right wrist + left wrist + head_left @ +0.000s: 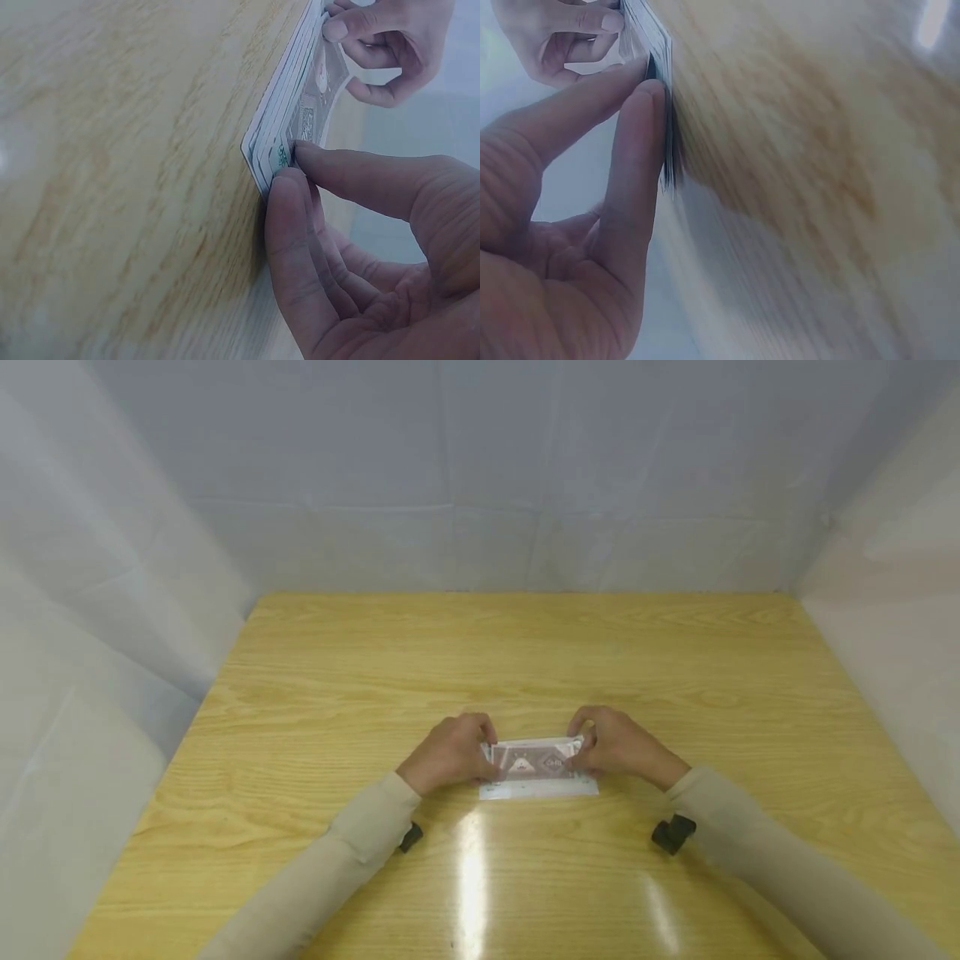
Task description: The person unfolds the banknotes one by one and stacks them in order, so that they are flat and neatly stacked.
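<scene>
A stack of thin printed cards (534, 763) lies on the wooden table, with its long side running left to right. Its top face is greyish with small pale figures, and a white strip shows along the near edge. My left hand (453, 750) pinches the left end between thumb and fingers. At the opposite end my right hand (621, 745) pinches the stack the same way. Several layers with rounded corners and some green print show at the stack's edge (279, 120) in the right wrist view. What is printed is too small to read.
The wooden table (337, 660) reaches from the near side to a pale cloth backdrop (495, 477). Cloth also hangs at the left and right sides. Dark wrist devices (673, 833) sit below both sleeves. Bright light reflections lie on the near tabletop.
</scene>
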### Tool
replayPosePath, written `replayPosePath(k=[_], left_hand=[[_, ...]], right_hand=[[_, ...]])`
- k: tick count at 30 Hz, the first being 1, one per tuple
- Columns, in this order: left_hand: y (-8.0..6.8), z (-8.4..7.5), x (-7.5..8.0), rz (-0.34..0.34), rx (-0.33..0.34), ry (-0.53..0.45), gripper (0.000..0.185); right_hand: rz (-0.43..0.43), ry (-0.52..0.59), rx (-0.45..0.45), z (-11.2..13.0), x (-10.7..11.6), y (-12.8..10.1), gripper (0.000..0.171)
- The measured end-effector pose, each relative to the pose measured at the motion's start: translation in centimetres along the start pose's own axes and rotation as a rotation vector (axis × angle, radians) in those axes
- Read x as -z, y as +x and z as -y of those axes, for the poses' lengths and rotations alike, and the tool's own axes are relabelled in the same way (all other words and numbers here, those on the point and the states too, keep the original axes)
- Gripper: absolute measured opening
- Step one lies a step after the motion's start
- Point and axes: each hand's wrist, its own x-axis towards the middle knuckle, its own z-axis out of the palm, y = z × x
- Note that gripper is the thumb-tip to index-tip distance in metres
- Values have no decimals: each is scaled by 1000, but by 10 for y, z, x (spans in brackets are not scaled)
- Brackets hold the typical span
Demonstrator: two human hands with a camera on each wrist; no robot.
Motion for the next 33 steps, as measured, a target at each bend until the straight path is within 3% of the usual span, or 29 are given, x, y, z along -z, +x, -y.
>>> replayPosePath(k=[10, 33], left_hand=[[1, -1, -3, -40, -19, 116, 49], [5, -3, 0, -27, -67, 122, 49]], right_hand=[[-5, -15, 6, -1, 0, -2, 42], [-42, 12, -43, -2, -5, -8, 45]])
